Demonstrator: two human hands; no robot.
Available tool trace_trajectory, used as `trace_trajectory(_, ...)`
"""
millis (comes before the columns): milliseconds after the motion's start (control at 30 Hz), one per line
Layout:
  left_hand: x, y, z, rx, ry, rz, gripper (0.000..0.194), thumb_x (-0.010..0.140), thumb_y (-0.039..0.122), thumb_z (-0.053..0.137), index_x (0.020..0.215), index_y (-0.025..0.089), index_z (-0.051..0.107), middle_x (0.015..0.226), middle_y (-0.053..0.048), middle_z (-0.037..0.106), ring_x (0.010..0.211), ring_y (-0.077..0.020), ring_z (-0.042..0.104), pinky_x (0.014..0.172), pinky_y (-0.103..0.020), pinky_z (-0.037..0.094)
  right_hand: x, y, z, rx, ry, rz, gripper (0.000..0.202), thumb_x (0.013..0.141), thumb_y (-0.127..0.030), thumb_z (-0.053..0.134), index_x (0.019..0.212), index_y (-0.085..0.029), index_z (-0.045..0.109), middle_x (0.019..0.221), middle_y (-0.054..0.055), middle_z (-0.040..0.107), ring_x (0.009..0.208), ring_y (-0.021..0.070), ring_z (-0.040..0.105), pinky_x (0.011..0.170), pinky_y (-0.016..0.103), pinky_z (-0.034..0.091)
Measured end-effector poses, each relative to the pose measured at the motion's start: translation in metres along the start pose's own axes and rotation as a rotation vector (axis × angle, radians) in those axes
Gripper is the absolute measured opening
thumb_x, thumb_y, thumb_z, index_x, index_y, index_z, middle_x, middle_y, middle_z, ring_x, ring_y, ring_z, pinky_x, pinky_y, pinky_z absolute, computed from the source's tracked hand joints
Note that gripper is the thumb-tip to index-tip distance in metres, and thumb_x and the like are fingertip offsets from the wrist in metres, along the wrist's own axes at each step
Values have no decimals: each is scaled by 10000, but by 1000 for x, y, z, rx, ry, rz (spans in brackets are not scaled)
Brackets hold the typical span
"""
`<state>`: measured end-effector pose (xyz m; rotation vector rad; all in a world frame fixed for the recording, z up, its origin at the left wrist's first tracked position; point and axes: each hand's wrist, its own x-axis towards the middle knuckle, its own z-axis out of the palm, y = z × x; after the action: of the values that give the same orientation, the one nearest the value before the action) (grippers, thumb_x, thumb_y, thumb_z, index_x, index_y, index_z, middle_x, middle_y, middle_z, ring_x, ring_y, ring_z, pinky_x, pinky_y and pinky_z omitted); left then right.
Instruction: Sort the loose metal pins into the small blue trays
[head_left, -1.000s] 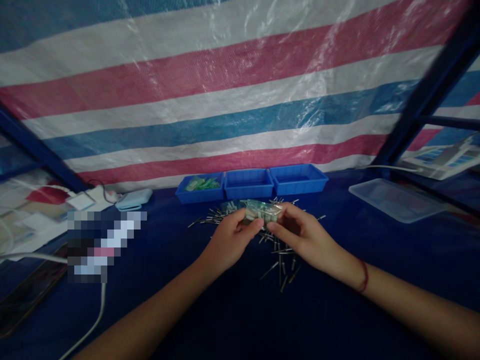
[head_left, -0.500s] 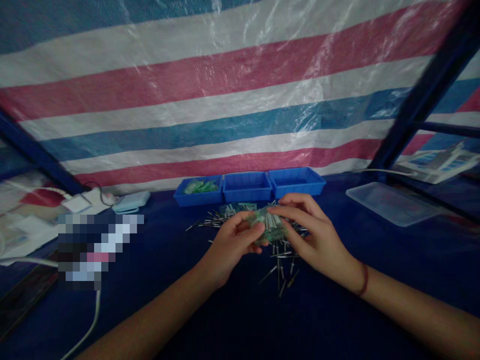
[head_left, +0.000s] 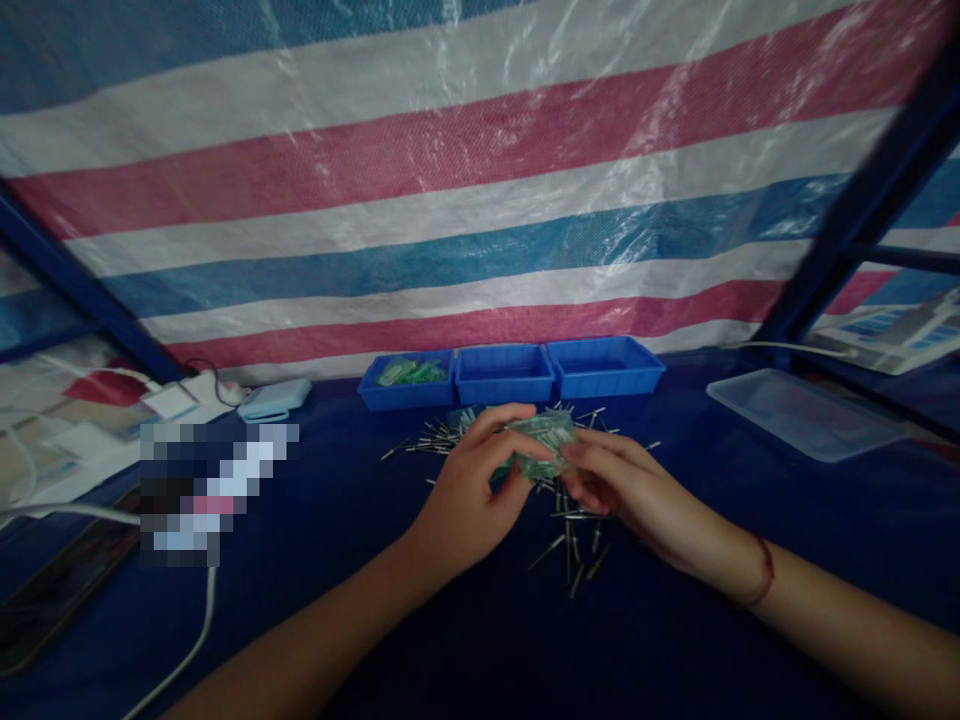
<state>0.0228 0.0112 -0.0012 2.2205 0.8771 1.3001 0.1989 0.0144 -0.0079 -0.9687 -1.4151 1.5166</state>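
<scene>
On your desk (head_left: pixel 480 650), a white cord (head_left: pixel 208 605) curls by the near left corner, and a dark phone (head_left: pixel 67 585) lies along the left edge. In front of you, thin metal pins (head_left: pixel 568 540) lie in a messy pile in the middle of the desk. Your right hand (head_left: pixel 611 475), with a red band (head_left: pixel 766 570) on its wrist, pinches the right end of a see-through greenish bag (head_left: pixel 553 435) over the pile. Your left hand (head_left: pixel 480 475) touches the bag's left side with bent fingers, but you cannot tell if it grips. A clear lid (head_left: pixel 802 415) lies flat toward the right edge. A light blue box (head_left: pixel 274 400) sits near the far left corner. Three blue bins (head_left: pixel 504 388) stand in a row along the far edge, and the left one has green things (head_left: pixel 411 372) in it. Behind them hangs a striped sheet (head_left: pixel 450 200).
</scene>
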Motion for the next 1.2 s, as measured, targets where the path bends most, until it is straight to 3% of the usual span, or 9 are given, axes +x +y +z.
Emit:
trace_trajectory(67, 0, 4, 0, -121, -1, -121, 316, 777, 72, 500, 1048, 218, 571, 1214, -77, 522, 1063, -199, 544, 840, -333, 472, 1, 0, -2, -60, 23, -29, 270, 821, -383, 507, 651, -172, 507, 563, -29, 454, 464, 65, 350, 442, 227, 240)
trace_trajectory(133, 0, 7, 1, -258, -49, -275, 338, 815, 175, 509, 1150, 218, 513, 1025, -65, 610, 852, -170, 608, 682, -282, 502, 2, 0, -4, -148, 32, -74, 303, 841, -393, 479, 631, -176, 495, 563, -30, 438, 480, 70, 353, 457, 233, 256)
trace_trajectory(233, 2, 3, 2, -250, -73, -406, 271, 826, 303, 544, 1074, 197, 562, 680, 4, 606, 588, -124, 570, 531, -228, 457, 0, 0, -3, -260, -14, -130, 289, 853, -394, 470, 658, -183, 499, 588, -29, 444, 514, 78, 381, 482, 235, 294)
trace_trajectory(300, 10, -10, -4, -108, 19, -422, 233, 825, 333, 541, 990, 182, 604, 680, -2, 611, 566, -117, 560, 498, -214, 437, -2, -1, 0, -264, -56, -144, 221, 846, -395, 486, 763, -192, 520, 633, -28, 462, 546, 85, 419, 496, 233, 327)
trace_trajectory(433, 39, -56, -41, 369, 234, -369, 359, 877, 355, 411, 1131, 144, 554, 939, -74, 653, 752, -167, 623, 623, -270, 507, -4, -1, 3, -288, -22, -176, 209, 831, -395, 511, 899, -199, 531, 728, -14, 494, 602, 97, 452, 537, 247, 361)
trace_trajectory(567, 53, -97, -82, 583, 203, -347, 294, 790, 341, 544, 978, 141, 650, 997, -109, 637, 972, -276, 572, 868, -422, 444, 0, -1, -1, -337, 41, -204, 214, 832, -391, 491, 833, -185, 547, 661, -22, 464, 567, 98, 407, 511, 252, 325)
trace_trajectory(667, 47, -110, -92, 738, 179, -300, 274, 793, 350, 548, 960, 166, 664, 1174, -130, 546, 1142, -335, 444, 991, -510, 298, 2, -1, -3, -339, 70, -211, 217, 831, -390, 486, 821, -182, 546, 642, -28, 443, 554, 97, 392, 501, 252, 315)
trace_trajectory(1000, 45, -112, -87, 850, -134, -180, 390, 922, 370, 319, 917, 165, 650, 977, -83, 661, 953, -227, 583, 871, -363, 416, -1, -3, -1, -343, 52, -207, 209, 831, -378, 483, 825, -177, 541, 681, -16, 472, 570, 100, 411, 510, 254, 329)
trace_trajectory(1200, 33, -79, -73, 817, -209, -84, 295, 899, 380, 406, 934, 172, 612, 979, -82, 630, 964, -224, 550, 888, -374, 377, 0, -4, 0, -344, 50, -209, 194, 835, -373, 487, 811, -187, 536, 667, -19, 471, 558, 98, 407, 501, 252, 322)
